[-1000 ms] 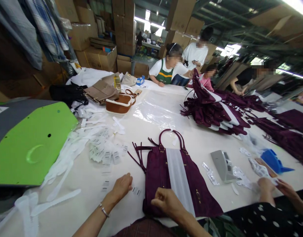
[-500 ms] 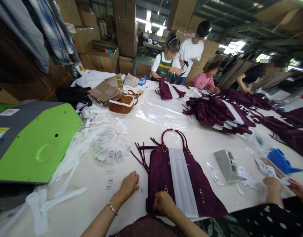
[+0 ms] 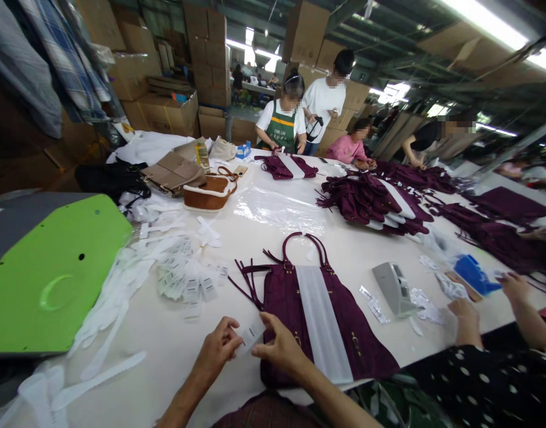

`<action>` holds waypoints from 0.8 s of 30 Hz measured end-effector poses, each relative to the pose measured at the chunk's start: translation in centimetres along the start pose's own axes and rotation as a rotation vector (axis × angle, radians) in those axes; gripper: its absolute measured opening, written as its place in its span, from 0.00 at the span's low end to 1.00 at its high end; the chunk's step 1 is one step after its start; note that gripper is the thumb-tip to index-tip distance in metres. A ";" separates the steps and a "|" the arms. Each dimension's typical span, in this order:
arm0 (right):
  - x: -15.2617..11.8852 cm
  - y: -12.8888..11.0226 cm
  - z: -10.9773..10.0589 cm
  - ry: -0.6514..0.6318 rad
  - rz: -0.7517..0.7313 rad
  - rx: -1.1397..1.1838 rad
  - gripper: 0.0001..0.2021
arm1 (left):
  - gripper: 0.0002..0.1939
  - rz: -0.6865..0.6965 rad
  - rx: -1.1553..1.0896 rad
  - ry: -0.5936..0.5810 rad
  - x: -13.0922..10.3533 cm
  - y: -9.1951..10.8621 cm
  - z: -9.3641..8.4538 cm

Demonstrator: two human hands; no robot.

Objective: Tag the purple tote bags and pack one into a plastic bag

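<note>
A small white printed label (image 3: pixel 252 334) is pinched by one edge between the thumb and fingers of my left hand (image 3: pixel 218 346). Close on its other side is my right hand (image 3: pixel 282 343), thumb and forefinger apart around the label's far edge; whether they touch it I cannot tell. Under and beside my right hand lies a dark purple handbag (image 3: pixel 281 303), flat on the table, handles pointing away and tassels to the left. A pale translucent strip (image 3: pixel 324 321) runs down its front. A heap of similar labels (image 3: pixel 183 276) lies left of the bag.
A green and grey machine (image 3: pixel 59 267) stands at the left, with white paper strips (image 3: pixel 107 297) beside it. A tape dispenser (image 3: pixel 395 288) sits right of the bag. A co-worker's hands (image 3: pixel 466 318) are farther right. Purple bags (image 3: pixel 375 199) are stacked beyond.
My left hand has picked up a label from the table and raised it. My right hand has left the bag's lower edge, opened, and come up to the label.
</note>
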State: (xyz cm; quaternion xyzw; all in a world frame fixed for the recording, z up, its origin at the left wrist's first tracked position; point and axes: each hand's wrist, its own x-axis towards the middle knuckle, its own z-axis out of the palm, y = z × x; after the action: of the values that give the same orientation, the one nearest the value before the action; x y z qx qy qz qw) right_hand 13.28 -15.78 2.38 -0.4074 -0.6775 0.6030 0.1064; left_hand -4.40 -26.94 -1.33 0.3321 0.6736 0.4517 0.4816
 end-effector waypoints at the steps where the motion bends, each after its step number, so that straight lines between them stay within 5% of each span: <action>1: 0.2 -0.4 0.3 -0.069 0.062 0.122 0.33 | 0.14 0.024 -0.036 -0.005 0.0 0.7 0.3; 4: 0.5 -0.9 0.7 -0.160 0.179 0.410 0.26 | 0.16 0.073 -0.079 -0.018 0.6 2.2 1.4; 8: 0.8 -0.4 0.1 0.041 0.169 0.540 0.24 | 0.23 0.012 -0.158 -0.038 2.5 2.7 3.2; 15: 1.7 1.1 -3.5 0.287 0.231 0.634 0.23 | 0.24 -0.122 -0.239 -0.429 3.6 3.0 5.1; 20: 1.5 1.8 -4.5 0.312 0.271 0.673 0.21 | 0.29 -0.079 -0.227 -0.304 4.1 2.7 5.5; 24: 1.5 1.6 -4.0 0.257 0.242 0.716 0.21 | 0.38 -0.089 -0.381 -0.453 4.1 3.3 6.6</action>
State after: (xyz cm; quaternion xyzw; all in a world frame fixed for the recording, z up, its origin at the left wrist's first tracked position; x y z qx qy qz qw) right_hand 15.53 -11.96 1.40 -0.4937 -0.3529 0.7532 0.2539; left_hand 0.59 -20.23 -0.53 0.2983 0.4661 0.4627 0.6926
